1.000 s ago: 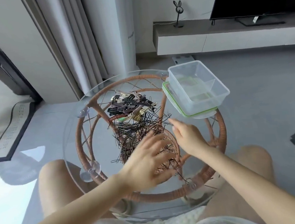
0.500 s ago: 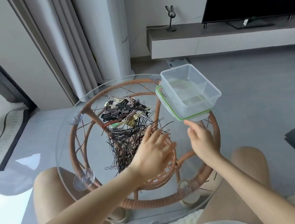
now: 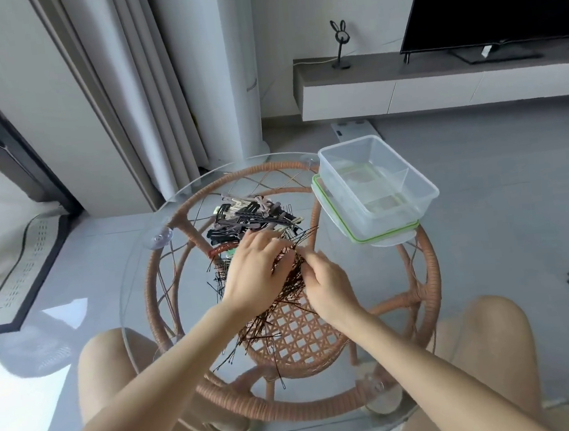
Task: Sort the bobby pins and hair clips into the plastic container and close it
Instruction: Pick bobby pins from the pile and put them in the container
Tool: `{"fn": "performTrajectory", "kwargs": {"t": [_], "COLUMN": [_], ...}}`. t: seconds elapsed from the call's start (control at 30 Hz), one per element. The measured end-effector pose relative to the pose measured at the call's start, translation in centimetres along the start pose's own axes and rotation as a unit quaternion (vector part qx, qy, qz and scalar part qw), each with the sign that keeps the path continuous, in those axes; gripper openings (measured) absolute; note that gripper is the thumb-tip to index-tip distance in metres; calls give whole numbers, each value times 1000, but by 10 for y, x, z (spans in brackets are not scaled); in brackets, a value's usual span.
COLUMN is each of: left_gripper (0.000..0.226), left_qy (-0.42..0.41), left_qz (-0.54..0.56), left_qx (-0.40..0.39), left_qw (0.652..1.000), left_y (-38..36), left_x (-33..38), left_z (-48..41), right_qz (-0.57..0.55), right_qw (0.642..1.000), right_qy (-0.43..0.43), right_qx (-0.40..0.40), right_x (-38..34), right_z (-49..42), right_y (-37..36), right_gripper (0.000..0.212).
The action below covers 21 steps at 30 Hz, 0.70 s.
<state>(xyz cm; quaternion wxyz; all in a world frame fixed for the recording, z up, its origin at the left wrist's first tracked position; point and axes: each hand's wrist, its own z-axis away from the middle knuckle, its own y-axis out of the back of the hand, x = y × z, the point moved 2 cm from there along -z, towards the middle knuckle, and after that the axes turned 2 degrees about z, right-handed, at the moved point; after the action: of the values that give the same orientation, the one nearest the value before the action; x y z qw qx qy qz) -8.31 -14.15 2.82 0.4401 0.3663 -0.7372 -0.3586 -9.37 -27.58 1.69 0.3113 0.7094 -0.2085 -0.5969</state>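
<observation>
A loose pile of dark bobby pins (image 3: 265,323) lies in the middle of the round glass table (image 3: 139,296). Behind it sits a heap of black, beige and brown hair clips (image 3: 252,216). My left hand (image 3: 255,274) rests flat on the far part of the pin pile, fingers spread toward the right. My right hand (image 3: 328,285) is beside it with curled fingertips that pinch some pins at the pile's right edge. The clear plastic container (image 3: 407,184) stands open and empty at the table's far right, on top of its green-rimmed lid (image 3: 331,213).
The glass top sits on a rattan frame (image 3: 428,264) with suction cups (image 3: 159,238). My bare knees are under the table's near edge. Grey floor surrounds it, with a curtain (image 3: 148,89) at the back left and a TV bench (image 3: 436,78) at the back right.
My right hand came back left from beside the container to the pin pile and curled its fingers on pins. My left hand slid farther up the pile toward the hair clips.
</observation>
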Motion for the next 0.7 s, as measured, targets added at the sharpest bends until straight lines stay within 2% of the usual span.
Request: {"fn": "performTrajectory", "kwargs": {"t": [0.1,0.17,0.23,0.27,0.33,0.37,0.43,0.5,0.6,0.7], "left_gripper": [44,49,51,49,41,36,29,28,29,33], "left_qy": [49,85,112,125,153,167,185,197,208,233], "left_qz": [7,5,8,9,12,15,18,25,33,10], "left_qx": [25,35,40,40,39,38,33,29,18,-29], "left_qw": [998,996,993,991,987,985,982,980,977,972], "left_y": [16,26,33,36,38,38,38,38,42,47], "left_x": [-18,-31,-40,-43,-46,-46,-47,-48,-48,-48], "left_z": [2,0,-3,-5,-9,-11,-15,-17,-18,-16], "right_qz": [-12,47,148,205,304,322,300,263,247,309], "right_qw": [1000,995,964,949,940,941,952,964,968,950], "right_qy": [15,57,76,59,-9,-38,-44,-7,21,28], "right_qx": [-24,72,208,234,155,96,36,36,30,37], "right_x": [-6,-9,-6,-1,15,22,31,29,19,8], "right_z": [5,-2,-20,-31,-52,-57,-59,-54,-45,-42], "right_y": [14,43,79,95,112,115,113,108,101,102], "right_gripper": [38,34,31,34,43,45,37,27,27,28]}}
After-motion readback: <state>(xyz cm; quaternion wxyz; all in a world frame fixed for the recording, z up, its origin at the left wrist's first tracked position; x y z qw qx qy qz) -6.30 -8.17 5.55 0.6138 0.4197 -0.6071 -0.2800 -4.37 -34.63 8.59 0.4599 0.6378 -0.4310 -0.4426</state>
